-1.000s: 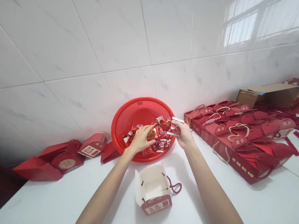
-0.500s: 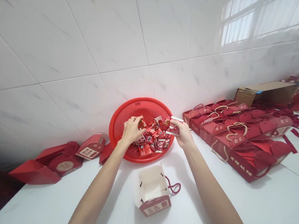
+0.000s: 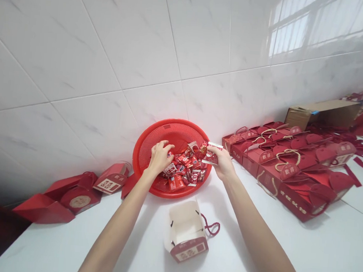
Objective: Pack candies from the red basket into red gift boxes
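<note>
Your right hand (image 3: 225, 163) pinches a packet (image 3: 211, 155); grip lightly. Your left hand (image 3: 159, 157) curls over sweets (image 3: 176, 183) in the basket (image 3: 139, 149), can't tell if gripping; pick singly.

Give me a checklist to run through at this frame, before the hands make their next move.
1. Right hand has a secure-looking hold: ok, it pinches a red-and-white packet near the basket's right rim.
2. Left hand has gripped something: cannot tell, its fingers partly hide what is at their tips.
3. Basket holds wrapped sweets: ok, a loose pile shows.
4. Small box is open: ok, its pale inside shows.
5. Rope handle is out of the opening: ok, it loops out to the right.
6. Both hands are free: not ok, the right holds the packet.
</note>
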`<state>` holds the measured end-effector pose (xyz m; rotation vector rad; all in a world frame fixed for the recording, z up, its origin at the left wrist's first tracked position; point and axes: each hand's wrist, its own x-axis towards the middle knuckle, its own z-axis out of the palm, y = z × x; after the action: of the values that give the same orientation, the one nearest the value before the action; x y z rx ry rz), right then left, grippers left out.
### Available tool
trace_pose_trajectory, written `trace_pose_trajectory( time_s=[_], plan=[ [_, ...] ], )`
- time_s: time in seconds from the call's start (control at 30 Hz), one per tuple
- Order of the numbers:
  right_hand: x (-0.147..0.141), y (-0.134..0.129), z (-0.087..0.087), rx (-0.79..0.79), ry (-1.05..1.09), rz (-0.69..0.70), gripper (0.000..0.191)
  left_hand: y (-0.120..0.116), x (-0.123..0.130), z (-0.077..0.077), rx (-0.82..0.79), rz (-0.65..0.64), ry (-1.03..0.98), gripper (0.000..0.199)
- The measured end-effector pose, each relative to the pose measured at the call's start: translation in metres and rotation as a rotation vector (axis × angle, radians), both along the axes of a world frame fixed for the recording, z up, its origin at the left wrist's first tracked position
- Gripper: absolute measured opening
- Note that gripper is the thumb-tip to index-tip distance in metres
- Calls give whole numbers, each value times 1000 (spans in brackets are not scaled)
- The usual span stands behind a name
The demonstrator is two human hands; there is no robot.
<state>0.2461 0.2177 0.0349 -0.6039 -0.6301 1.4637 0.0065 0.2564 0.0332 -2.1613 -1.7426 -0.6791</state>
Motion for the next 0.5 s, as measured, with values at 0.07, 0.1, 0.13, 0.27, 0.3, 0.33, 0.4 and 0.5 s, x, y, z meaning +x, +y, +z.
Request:
trace_pose_trajectory(
  time_s=[0.07,0.1,0.13,0.27,0.3,0.33,0.4,0.5],
  plan=[
    [0,0,0,4,-2,3,12,-1,5,-3,-28,-63,6,30],
    [0,0,-1,5,-3,2,12,-1,8,-5,-50,-104,12,28],
    [0,0,-1,7,-3,0,13,-1,11,-7,-75,-148,20,27],
    [-1,1,-2,19,-9,-15,14,0,27,-17,-178,-306,58,27],
    [-1,1,-1,22,-11,-16,14,1,31,-19,-197,-332,67,28],
    [-1,1,-1,25,-11,-16,14,2,35,-21,-216,-354,77,31],
    [0,0,0,26,-7,-18,12,3,43,-23,-254,-389,105,36],
    [0,0,1,25,0,-25,11,5,51,-25,-300,-384,161,37]
  ],
)
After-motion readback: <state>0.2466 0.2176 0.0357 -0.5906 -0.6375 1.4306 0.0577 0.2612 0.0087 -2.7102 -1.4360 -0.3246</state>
